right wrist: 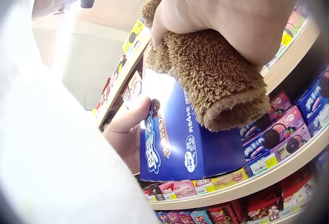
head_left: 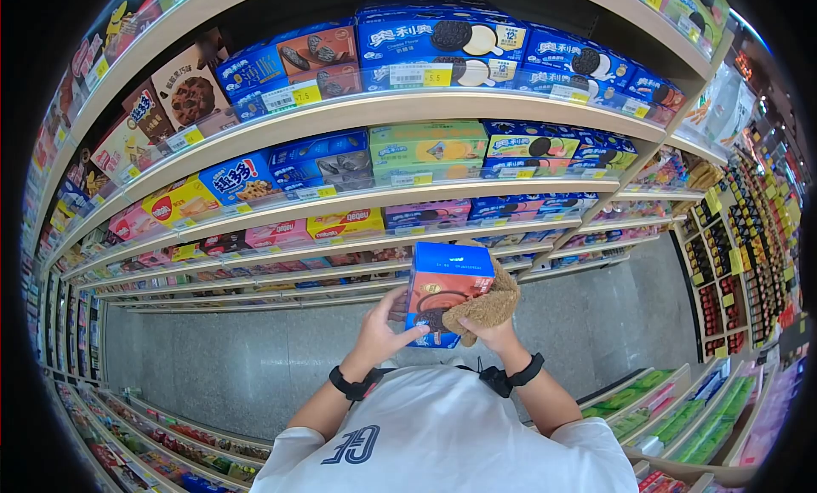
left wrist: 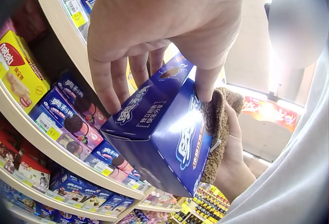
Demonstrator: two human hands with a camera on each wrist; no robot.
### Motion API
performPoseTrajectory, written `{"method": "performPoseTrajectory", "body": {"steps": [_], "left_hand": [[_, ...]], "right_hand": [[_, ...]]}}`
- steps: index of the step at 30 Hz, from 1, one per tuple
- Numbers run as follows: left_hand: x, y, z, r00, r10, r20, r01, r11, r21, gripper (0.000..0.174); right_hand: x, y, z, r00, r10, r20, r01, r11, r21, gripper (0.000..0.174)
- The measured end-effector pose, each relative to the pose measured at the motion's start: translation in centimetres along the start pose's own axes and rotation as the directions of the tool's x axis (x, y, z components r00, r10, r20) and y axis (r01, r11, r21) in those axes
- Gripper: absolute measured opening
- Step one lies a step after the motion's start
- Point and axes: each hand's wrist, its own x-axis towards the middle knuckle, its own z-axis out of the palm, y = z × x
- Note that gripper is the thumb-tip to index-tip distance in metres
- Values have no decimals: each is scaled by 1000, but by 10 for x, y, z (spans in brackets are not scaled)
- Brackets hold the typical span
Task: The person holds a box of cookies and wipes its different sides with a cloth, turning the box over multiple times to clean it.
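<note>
In the head view a blue and brown cookie box (head_left: 447, 259) is held upright before the person's chest. My left hand (head_left: 379, 330) grips its left side, and the left wrist view shows the fingers on one face and the thumb (left wrist: 205, 82) on another. My right hand (head_left: 492, 333) holds a brown fluffy cloth (head_left: 498, 302) against the box's right side. Seen from the right wrist, the cloth (right wrist: 216, 75) is bunched under the right hand (right wrist: 221, 8) and covers part of the box (right wrist: 180, 131). Most right fingertips are hidden by the cloth.
Curved store shelves (head_left: 340, 110) full of cookie boxes with price tags stand in front. Grey floor (head_left: 230, 340) lies beneath the hands. Low shelves with green packs (head_left: 630, 395) stand behind at the right, and a rack of small jars (head_left: 732, 255) is farther right.
</note>
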Motion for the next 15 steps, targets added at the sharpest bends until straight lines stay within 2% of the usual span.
{"method": "performPoseTrajectory", "body": {"steps": [5, 10, 15], "left_hand": [[1, 2, 1, 1000, -9, -2, 9, 1000, -10, 73], [3, -1, 2, 998, 13, -58, -14, 1000, -14, 71], [4, 2, 2, 998, 16, -57, -17, 1000, -16, 71]], "right_hand": [[2, -5, 3, 1000, -30, 4, 30, 999, 17, 90], [0, -4, 4, 997, -79, -11, 79, 997, 10, 74], [0, -4, 5, 997, -71, -27, 71, 997, 24, 71]]}}
